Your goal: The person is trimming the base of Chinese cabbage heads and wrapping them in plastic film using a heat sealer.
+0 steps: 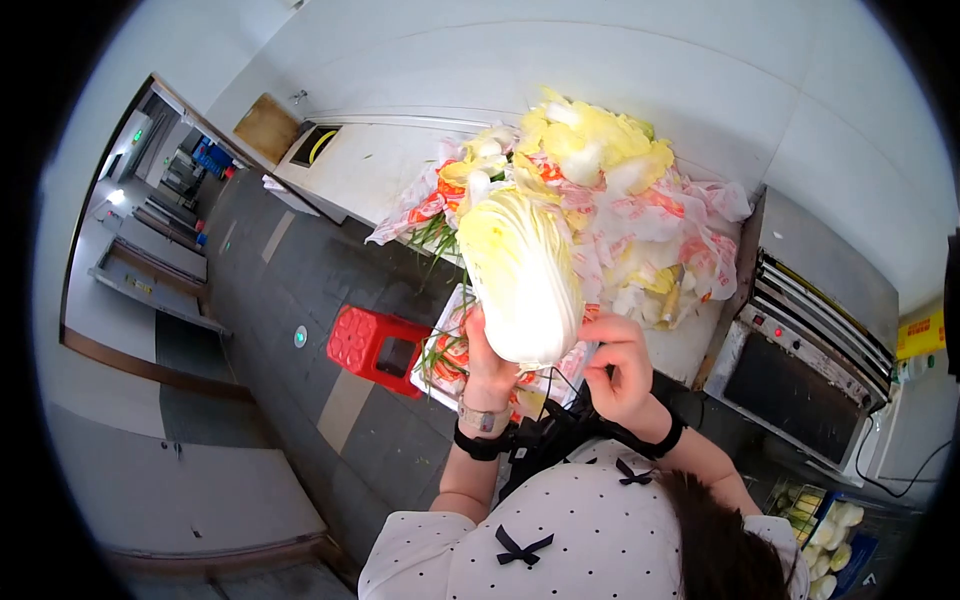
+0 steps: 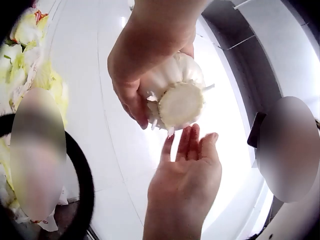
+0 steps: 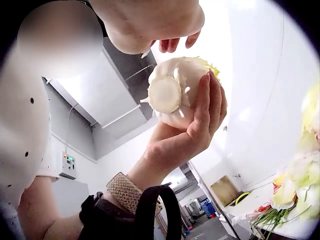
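Observation:
My left hand (image 1: 487, 362) grips a napa cabbage (image 1: 522, 270) near its base, with the yellow leafy top pointing away from me. In the left wrist view the round cut stem end (image 2: 181, 105) faces the camera, with small torn bits of leaf around it. My right hand (image 1: 622, 370) is beside the base of the cabbage. Its fingers (image 2: 193, 142) are loosely bent and spread, palm turned up in the left wrist view, fingertips close to the torn leaf bits. The right wrist view shows the left fingers wrapped along the cabbage's side.
Loose cabbage leaves (image 1: 600, 150) lie heaped on red-and-white plastic bags (image 1: 640, 225) on the counter (image 1: 375, 165). Green stalks (image 1: 437, 238) hang at its edge. A red stool (image 1: 365, 345) stands on the floor to the left, and a metal appliance (image 1: 810, 340) to the right.

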`<state>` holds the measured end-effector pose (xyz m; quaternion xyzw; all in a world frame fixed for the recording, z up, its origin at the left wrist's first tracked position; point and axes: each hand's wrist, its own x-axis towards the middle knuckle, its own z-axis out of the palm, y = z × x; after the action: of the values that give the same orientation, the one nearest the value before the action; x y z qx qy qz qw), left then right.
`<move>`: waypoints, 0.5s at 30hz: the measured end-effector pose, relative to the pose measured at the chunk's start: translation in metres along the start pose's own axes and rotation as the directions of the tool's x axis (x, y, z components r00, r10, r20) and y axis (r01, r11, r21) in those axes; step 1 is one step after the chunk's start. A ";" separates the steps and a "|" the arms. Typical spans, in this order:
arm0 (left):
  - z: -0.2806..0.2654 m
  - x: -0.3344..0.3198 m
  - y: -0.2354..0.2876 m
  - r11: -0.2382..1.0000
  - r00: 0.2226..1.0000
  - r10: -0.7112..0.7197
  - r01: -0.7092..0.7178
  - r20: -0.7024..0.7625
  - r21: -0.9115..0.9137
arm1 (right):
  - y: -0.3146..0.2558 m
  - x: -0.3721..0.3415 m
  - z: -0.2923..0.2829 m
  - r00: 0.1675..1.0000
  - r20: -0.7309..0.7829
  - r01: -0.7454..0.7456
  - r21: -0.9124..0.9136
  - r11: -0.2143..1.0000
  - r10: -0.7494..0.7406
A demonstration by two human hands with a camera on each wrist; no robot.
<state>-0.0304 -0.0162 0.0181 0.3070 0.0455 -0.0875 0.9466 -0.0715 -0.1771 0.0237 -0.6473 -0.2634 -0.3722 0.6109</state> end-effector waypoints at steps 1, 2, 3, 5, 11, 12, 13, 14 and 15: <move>-0.004 0.002 0.000 0.996 0.999 0.050 -0.050 0.005 0.072 | 0.002 -0.005 -0.003 1.000 0.008 -0.001 0.060 0.998 0.001; -0.009 0.003 0.001 0.985 0.995 0.099 -0.100 0.012 0.142 | 0.006 -0.010 -0.009 0.994 0.071 -0.084 0.057 0.995 0.080; -0.013 0.003 0.001 0.966 0.989 0.147 -0.148 0.021 0.212 | 0.011 -0.016 -0.015 0.978 0.133 -0.166 0.047 0.985 0.159; -0.029 0.003 0.002 0.946 0.981 0.167 -0.189 0.103 0.264 | 0.020 -0.020 -0.021 0.937 0.200 -0.259 -0.159 0.953 0.288; -0.023 0.009 0.009 0.941 0.981 0.192 -0.184 0.000 0.285 | 0.032 -0.007 -0.023 0.833 0.310 -0.382 -0.277 0.882 0.458; -0.020 0.008 0.010 0.937 0.980 0.201 -0.191 -0.004 0.294 | 0.033 -0.007 -0.025 0.804 0.373 -0.388 -0.262 0.884 0.463; -0.014 0.006 0.010 0.927 0.974 0.225 -0.213 -0.003 0.309 | 0.034 -0.006 -0.026 0.824 0.391 -0.314 -0.286 0.905 0.409; -0.006 0.004 0.010 0.916 0.969 0.249 -0.235 -0.002 0.325 | 0.035 -0.005 -0.027 0.840 0.411 -0.238 -0.308 0.921 0.355; -0.001 0.002 0.011 0.904 0.962 0.273 -0.257 0.000 0.341 | 0.035 -0.003 -0.028 0.851 0.432 -0.160 -0.328 0.931 0.298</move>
<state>-0.0267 -0.0075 0.0235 0.4701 0.0102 0.0429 0.8815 -0.0498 -0.2082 -0.0003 -0.8251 -0.2696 -0.1593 0.4703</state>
